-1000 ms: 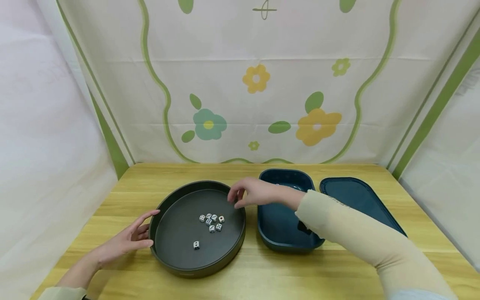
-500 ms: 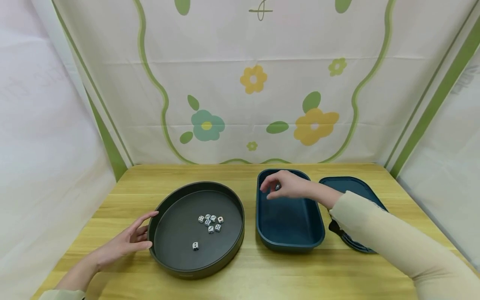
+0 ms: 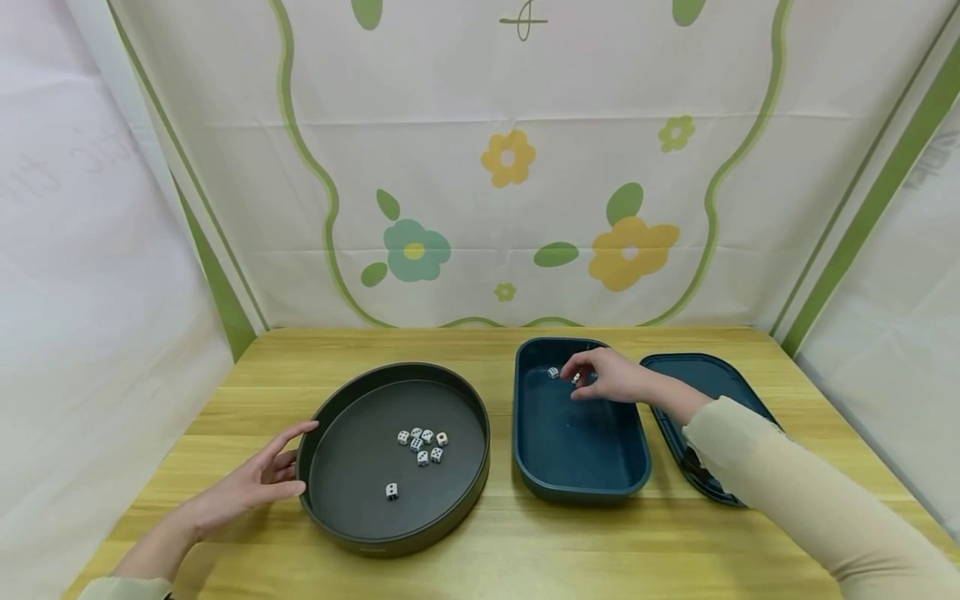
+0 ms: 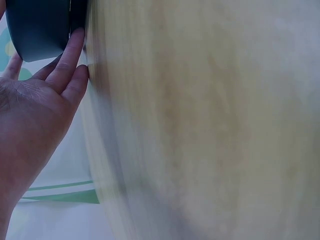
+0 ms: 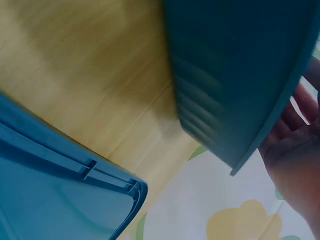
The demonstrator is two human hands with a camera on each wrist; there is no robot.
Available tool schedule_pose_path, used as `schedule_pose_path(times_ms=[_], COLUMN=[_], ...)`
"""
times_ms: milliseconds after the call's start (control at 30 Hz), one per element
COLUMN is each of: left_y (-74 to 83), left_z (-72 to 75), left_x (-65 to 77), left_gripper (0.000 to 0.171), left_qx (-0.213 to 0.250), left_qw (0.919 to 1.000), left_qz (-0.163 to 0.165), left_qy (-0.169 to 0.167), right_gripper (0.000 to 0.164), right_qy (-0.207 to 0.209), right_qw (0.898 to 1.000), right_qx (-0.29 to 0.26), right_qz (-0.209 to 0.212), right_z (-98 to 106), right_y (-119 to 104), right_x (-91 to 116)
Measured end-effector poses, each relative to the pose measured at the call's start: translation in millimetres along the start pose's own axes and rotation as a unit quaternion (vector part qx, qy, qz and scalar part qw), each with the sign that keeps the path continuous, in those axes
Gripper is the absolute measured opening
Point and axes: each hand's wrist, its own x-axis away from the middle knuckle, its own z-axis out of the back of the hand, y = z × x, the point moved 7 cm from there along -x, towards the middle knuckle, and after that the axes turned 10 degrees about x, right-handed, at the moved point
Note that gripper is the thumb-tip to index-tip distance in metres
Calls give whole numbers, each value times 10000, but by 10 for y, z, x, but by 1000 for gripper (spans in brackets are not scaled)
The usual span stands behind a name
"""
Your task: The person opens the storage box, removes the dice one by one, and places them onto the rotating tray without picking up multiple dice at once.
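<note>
My left hand (image 3: 247, 487) rests against the left side of a round dark tray (image 3: 330, 521), its thumb and fingers spread along the outer wall and rim. White dice (image 3: 416, 444) lie in a loose cluster on the tray floor. A single die (image 3: 392, 491) sits apart, nearer the front. To the right, my right hand (image 3: 611, 377) is over the far part of a deep blue box (image 3: 581, 454), fingers bent with a gap to the thumb. One die (image 3: 576, 378) shows in that gap; another die (image 3: 553, 372) lies just left of the fingertips. The box wall partly hides this hand in the right wrist view.
A blue lid (image 3: 701, 375) lies on the wooden table (image 3: 495, 542) right of the box, partly under the right forearm. Behind the table hangs a white cloth (image 3: 450, 183) with printed flowers; white cloth also encloses both sides.
My right hand has moved from above the tray's right rim to the blue box, then slightly rightward inside it. My left hand stays at the tray, and the dice in the tray have not moved.
</note>
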Motion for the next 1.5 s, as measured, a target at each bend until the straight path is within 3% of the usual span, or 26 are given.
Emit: schedule_pose_path(times_ms=[233,433,633,1133,1500], left_y=[5,-8,-3,-13,-12], left_z=[4,-4,-9,13,4], left_x=[2,0,-6,9,11], left_gripper=[76,76,76,75,75], left_qx=[-41,-22,5,-17,-48], left_qw=[10000,10000,10000,10000,9999], left_qz=[-4,-14,-52,-24,-128], left_qy=[19,-20,-30,-31,-55], right_gripper=[35,47,49,40,23], right_qy=[17,-303,-488,-731,-687], right_qw=[9989,9963,9944,9966,9970], right_qx=[417,506,557,48,258], right_qz=[-200,-630,-756,-377,251], right_z=[-38,-82,-103,-272,-389], right_y=[85,180,186,80,4], right_x=[-53,-98,-108,-145,-184])
